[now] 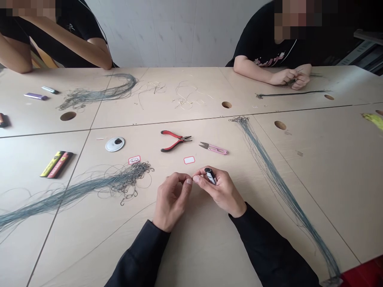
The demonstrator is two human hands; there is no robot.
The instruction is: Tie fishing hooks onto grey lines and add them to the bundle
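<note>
My right hand [220,190] grips a small black lighter [210,175] between thumb and fingers. My left hand [172,200] is curled, its fingertips almost touching those of my right hand; anything thin between them is too small to see. Ahead of my hands lie red-handled pliers [175,140], pink thread snips [213,148] and a small red-edged label [189,160]. A tangled bundle of grey-blue line with metal hooks [128,178] stretches away to my left. Another long bundle of line [284,191] runs down the table to my right.
Two seated people work across the beige table [203,255]; one person's hands [290,77] hold thin line. More line, lighters, a white round disc and a second label lie about. Round holes pierce the tabletop, and seams divide its panels.
</note>
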